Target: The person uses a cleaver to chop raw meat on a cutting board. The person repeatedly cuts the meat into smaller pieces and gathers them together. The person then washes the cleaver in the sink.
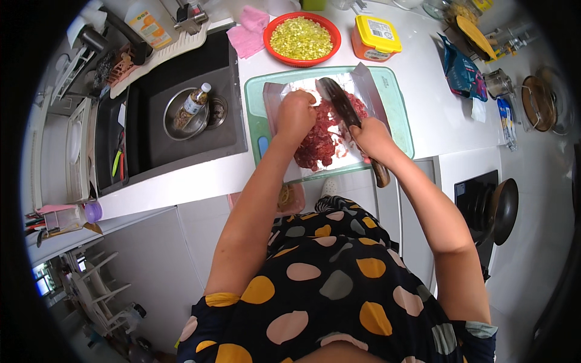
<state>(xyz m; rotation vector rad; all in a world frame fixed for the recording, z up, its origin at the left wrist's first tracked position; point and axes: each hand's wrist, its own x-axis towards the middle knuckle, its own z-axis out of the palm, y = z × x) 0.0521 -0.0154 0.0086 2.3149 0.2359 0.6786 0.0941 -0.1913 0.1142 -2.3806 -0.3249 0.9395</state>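
Note:
Chopped raw red meat [317, 147] lies spread on a foil-like sheet [342, 156] with raised sides, on top of a pale green cutting board [401, 113]. My right hand [373, 139] grips the dark handle of a kitchen knife [341, 103]; its blade, somewhat blurred, slants over the meat towards the upper left. At the upper left of the meat is my left hand [296, 114], its fingers curled. Whether those fingers pinch some meat or the sheet cannot be seen.
Beyond the board stand a red basket [336, 50] of chopped pale green vegetable and a yellow-lidded tub [377, 36], beside a pink cloth [249, 34]. The dark sink [150, 154] at left holds a steel bowl [170, 125] with a bottle [193, 106]. A pan [504, 211] is at right.

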